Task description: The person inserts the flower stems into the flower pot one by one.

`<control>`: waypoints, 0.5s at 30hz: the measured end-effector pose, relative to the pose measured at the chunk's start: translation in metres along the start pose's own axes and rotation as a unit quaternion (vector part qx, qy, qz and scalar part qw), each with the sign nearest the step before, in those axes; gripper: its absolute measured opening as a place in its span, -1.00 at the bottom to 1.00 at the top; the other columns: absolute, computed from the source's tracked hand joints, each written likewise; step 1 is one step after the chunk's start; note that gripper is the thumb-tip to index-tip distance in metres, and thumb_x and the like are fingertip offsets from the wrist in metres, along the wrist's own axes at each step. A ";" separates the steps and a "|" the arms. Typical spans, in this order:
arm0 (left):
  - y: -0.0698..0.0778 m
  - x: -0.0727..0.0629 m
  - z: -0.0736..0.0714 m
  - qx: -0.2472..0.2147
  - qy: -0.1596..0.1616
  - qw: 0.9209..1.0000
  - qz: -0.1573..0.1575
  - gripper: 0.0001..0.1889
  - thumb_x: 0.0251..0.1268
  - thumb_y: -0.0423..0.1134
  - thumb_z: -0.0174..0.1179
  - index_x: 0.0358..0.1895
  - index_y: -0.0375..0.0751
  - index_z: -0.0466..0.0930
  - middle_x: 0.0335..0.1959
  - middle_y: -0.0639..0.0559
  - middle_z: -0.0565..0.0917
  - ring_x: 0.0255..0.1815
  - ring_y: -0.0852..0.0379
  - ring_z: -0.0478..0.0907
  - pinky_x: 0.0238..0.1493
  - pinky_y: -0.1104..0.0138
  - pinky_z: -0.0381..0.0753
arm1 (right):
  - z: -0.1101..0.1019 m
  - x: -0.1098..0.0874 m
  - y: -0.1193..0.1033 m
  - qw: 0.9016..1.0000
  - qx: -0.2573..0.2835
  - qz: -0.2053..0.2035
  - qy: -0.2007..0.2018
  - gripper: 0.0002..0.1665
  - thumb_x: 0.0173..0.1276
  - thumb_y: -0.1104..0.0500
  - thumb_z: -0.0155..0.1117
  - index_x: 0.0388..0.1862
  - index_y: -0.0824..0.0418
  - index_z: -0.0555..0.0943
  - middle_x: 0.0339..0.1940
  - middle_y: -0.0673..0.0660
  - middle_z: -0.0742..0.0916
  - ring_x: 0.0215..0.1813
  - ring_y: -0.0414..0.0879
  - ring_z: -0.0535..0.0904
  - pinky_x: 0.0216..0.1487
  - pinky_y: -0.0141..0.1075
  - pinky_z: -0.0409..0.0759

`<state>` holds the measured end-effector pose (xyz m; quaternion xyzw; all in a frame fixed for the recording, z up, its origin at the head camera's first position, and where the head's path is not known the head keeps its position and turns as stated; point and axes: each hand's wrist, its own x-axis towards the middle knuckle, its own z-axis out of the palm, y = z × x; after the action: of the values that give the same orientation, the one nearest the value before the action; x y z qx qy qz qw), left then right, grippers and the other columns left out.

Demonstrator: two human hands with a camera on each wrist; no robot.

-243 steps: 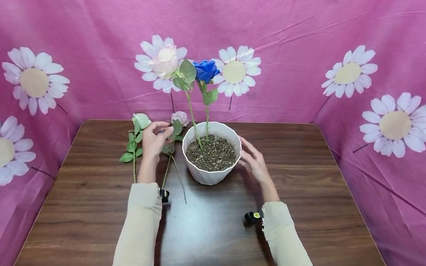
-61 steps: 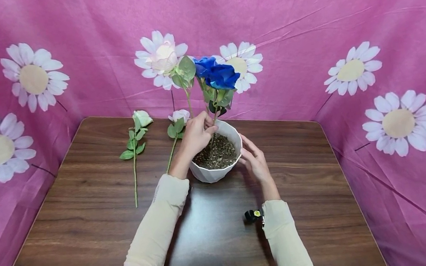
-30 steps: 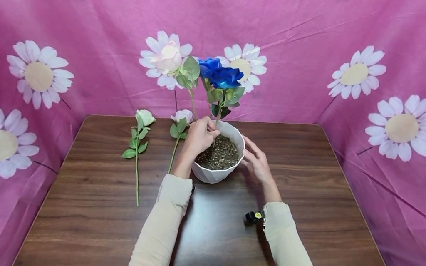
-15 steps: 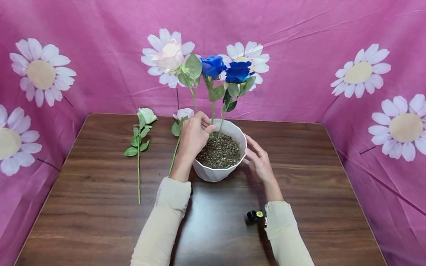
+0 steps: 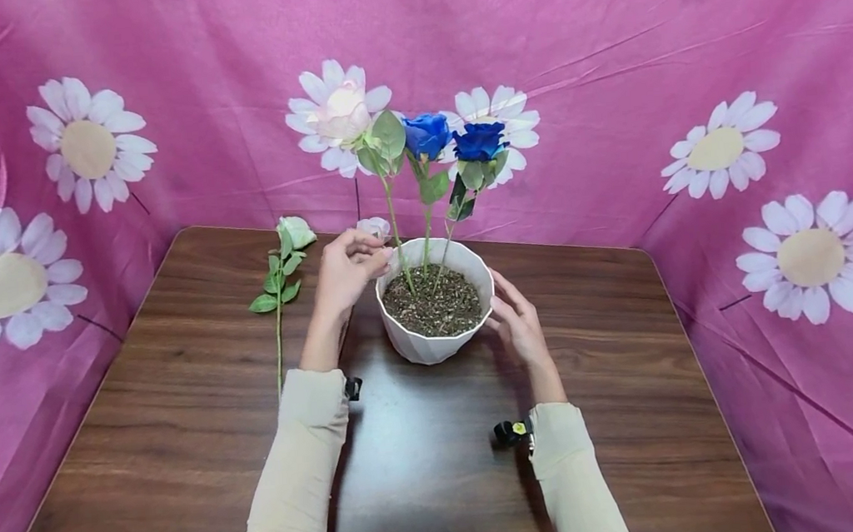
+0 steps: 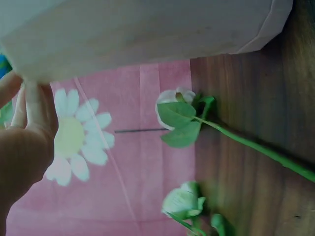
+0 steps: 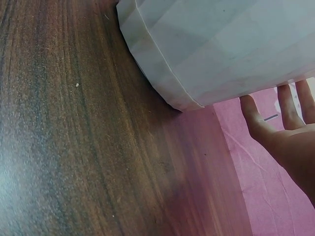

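A white faceted pot (image 5: 427, 349) filled with soil (image 5: 437, 307) stands on the table. Upright in it are a pale pink rose (image 5: 342, 121), a blue rose (image 5: 427, 136) and a second blue rose (image 5: 480, 141) that leans right. My left hand (image 5: 346, 274) is at the pot's left rim, fingers loosely bent and holding nothing. The fingertips of my right hand (image 5: 520, 325) rest against the pot's right side; the right wrist view shows these fingers (image 7: 290, 108) spread along its wall.
Left of the pot, a white rose (image 5: 296, 231) with a leafy stem lies on the wooden table (image 5: 185, 452). A pale pink rose (image 6: 172, 105) lies nearer the pot, partly behind my left hand. A pink cloth (image 5: 565, 21) with printed daisies surrounds the table.
My left hand brought a second blue rose into the pot, let go of its stem and moved back left. That rose now tilts further right. My right hand stays on the pot.
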<state>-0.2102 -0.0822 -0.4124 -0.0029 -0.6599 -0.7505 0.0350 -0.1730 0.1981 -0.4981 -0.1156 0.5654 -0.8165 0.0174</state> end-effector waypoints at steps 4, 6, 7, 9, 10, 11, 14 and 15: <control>-0.004 -0.002 -0.016 -0.047 0.009 0.998 -0.032 -0.81 0.26 -0.62 0.28 -0.14 -0.51 0.48 -0.32 -0.04 0.55 -0.38 0.16 0.66 -0.19 0.26 0.80 | -0.020 0.006 0.019 1.000 0.005 -0.007 -0.018 -0.33 0.53 0.18 0.20 0.55 0.28 0.31 0.43 0.24 0.45 0.31 0.06 0.49 0.21 -0.04 0.65; -0.008 -0.002 -0.023 -0.038 0.011 0.998 -0.044 -0.81 0.27 -0.60 0.29 -0.15 -0.43 0.48 -0.31 -0.05 0.53 -0.36 0.16 0.64 -0.21 0.25 0.80 | -0.031 0.009 0.029 1.000 0.007 -0.011 -0.026 -0.38 0.56 0.21 0.16 0.54 0.20 0.34 0.44 0.23 0.45 0.31 0.06 0.49 0.21 -0.04 0.65; -0.009 -0.003 -0.027 -0.032 0.011 0.998 -0.050 -0.80 0.28 -0.58 0.29 -0.13 -0.44 0.48 -0.30 -0.05 0.52 -0.35 0.16 0.64 -0.22 0.25 0.80 | -0.036 0.011 0.033 0.999 0.010 -0.013 -0.031 -0.41 0.57 0.23 0.13 0.54 0.18 0.36 0.44 0.22 0.46 0.31 0.06 0.50 0.20 -0.05 0.66; -0.014 -0.003 -0.032 -0.016 0.011 0.998 -0.061 -0.80 0.29 -0.54 0.30 -0.11 -0.44 0.47 -0.29 -0.05 0.51 -0.35 0.17 0.63 -0.24 0.26 0.80 | -0.031 0.009 0.027 1.000 0.001 -0.007 -0.023 -0.39 0.58 0.22 0.11 0.56 0.22 0.30 0.44 0.21 0.45 0.31 0.05 0.50 0.21 -0.07 0.66; -0.016 -0.004 -0.034 -0.009 0.012 0.998 -0.063 -0.77 0.29 -0.53 0.30 -0.08 -0.49 0.46 -0.29 -0.05 0.52 -0.33 0.11 0.65 -0.24 0.25 0.80 | -0.024 0.007 0.021 1.000 0.001 -0.004 -0.017 -0.38 0.58 0.24 0.10 0.56 0.27 0.28 0.43 0.19 0.46 0.30 0.04 0.50 0.20 -0.09 0.66; -0.018 -0.004 -0.036 -0.003 0.013 0.998 -0.067 -0.75 0.30 -0.51 0.30 -0.06 -0.52 0.45 -0.29 -0.05 0.53 -0.32 0.10 0.65 -0.23 0.25 0.80 | -0.017 0.004 0.014 1.000 0.002 0.001 -0.009 -0.37 0.58 0.26 0.08 0.56 0.31 0.25 0.41 0.17 0.48 0.29 0.04 0.50 0.20 -0.11 0.66; -0.027 -0.005 -0.042 0.009 0.019 0.996 -0.082 -0.72 0.32 -0.48 0.30 -0.02 -0.55 0.45 -0.31 -0.02 0.57 -0.32 0.10 0.66 -0.21 0.23 0.80 | 0.002 -0.001 -0.004 1.000 0.003 0.016 0.014 -0.33 0.55 0.30 0.07 0.55 0.43 0.18 0.34 0.13 0.51 0.25 0.04 0.51 0.18 -0.14 0.67; -0.030 -0.005 -0.045 0.008 0.019 0.996 -0.090 -0.71 0.34 -0.48 0.29 0.01 -0.56 0.44 -0.30 -0.03 0.59 -0.32 0.11 0.66 -0.19 0.21 0.80 | 0.005 -0.002 -0.005 1.000 0.007 0.018 0.017 -0.34 0.55 0.32 0.06 0.55 0.43 0.19 0.32 0.10 0.53 0.24 0.02 0.52 0.16 -0.16 0.68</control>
<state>-0.2054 -0.1225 -0.4481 0.0712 -0.6628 -0.7451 -0.0202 -0.1694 0.1961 -0.4921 -0.0912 0.5619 -0.8219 0.0231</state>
